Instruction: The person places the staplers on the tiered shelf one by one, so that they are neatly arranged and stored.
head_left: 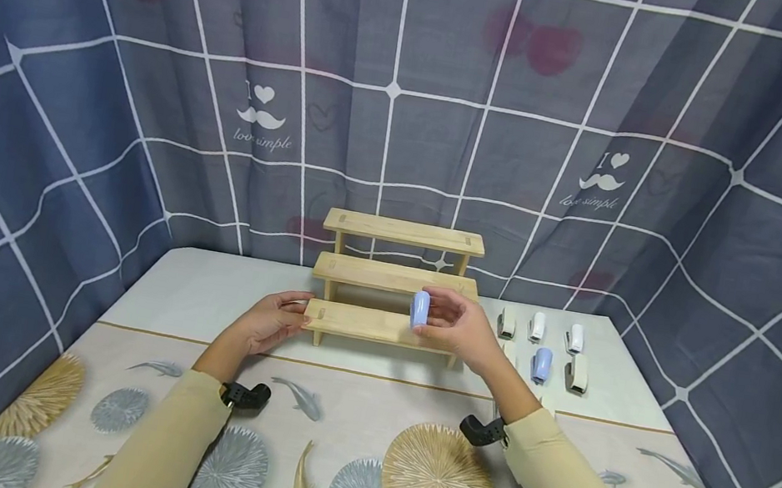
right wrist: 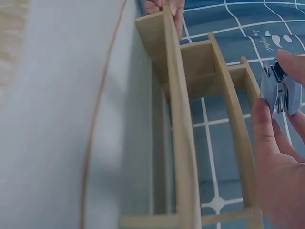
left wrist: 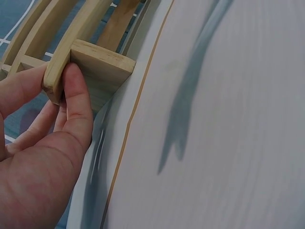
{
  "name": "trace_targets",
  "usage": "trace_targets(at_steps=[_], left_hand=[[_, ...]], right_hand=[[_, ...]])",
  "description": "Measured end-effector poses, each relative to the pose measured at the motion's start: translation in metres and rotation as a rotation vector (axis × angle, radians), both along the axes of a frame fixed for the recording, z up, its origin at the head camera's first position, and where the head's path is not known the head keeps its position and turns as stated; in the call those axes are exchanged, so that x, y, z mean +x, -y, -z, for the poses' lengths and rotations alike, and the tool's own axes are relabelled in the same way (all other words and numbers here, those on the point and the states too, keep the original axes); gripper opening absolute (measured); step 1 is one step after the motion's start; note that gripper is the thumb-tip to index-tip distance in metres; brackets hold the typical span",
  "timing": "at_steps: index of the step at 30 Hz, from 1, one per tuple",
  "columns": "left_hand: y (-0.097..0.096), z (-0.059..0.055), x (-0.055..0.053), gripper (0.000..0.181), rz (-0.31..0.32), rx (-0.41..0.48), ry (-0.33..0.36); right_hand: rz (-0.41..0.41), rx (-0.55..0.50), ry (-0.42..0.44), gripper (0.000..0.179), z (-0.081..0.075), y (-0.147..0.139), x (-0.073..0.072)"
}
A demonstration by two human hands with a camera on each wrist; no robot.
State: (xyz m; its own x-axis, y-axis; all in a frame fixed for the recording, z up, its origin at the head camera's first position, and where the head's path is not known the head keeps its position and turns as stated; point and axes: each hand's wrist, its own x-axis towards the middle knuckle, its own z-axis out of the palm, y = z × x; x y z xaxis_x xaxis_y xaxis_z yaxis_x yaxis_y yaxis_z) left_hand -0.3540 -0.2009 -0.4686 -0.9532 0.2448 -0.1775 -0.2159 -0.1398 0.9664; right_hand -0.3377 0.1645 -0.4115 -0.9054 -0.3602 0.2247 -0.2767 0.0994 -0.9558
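Note:
A three-step wooden shelf (head_left: 364,323) stands at the middle of the table. My left hand (head_left: 269,322) pinches the left end of its lowest step; in the left wrist view the thumb (left wrist: 76,90) lies against one face of the board (left wrist: 58,71), with fingers on the other. My right hand (head_left: 458,326) holds a small light-blue stapler (head_left: 419,310) upright between thumb and fingers, over the right part of the lowest step. In the right wrist view the metal underside of the stapler (right wrist: 270,90) shows, apart from the shelf boards.
Right of the shelf stand several more mini staplers: a blue one (head_left: 541,365), white ones (head_left: 575,338) and cream ones (head_left: 577,374). My right forearm partly covers another. A grid-patterned curtain (head_left: 422,139) hangs close behind the shelf and along both sides.

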Motion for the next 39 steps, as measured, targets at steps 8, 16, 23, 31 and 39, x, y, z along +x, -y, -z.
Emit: trace_targets(at_steps=[8, 16, 23, 31, 39], left_hand=[[0.000, -0.001, 0.001, 0.068, 0.007, -0.006, -0.008], [0.000, 0.000, 0.001, 0.067, 0.023, -0.001, -0.024], [-0.001, 0.001, 0.000, 0.068, 0.024, 0.005, -0.022], [0.000, 0.003, -0.001, 0.068, 0.014, 0.003, -0.016], [0.001, 0.003, -0.001, 0.068, 0.025, -0.003, -0.025]], right_hand=[[0.006, 0.012, 0.007, 0.067, -0.019, 0.027, -0.021], [-0.008, -0.018, -0.017, 0.069, -0.037, 0.054, -0.046], [0.011, 0.005, -0.044, 0.066, -0.053, 0.071, -0.064], [0.001, 0.011, -0.064, 0.064, -0.063, 0.091, -0.084], [-0.001, 0.073, -0.097, 0.065, -0.077, 0.106, -0.102]])
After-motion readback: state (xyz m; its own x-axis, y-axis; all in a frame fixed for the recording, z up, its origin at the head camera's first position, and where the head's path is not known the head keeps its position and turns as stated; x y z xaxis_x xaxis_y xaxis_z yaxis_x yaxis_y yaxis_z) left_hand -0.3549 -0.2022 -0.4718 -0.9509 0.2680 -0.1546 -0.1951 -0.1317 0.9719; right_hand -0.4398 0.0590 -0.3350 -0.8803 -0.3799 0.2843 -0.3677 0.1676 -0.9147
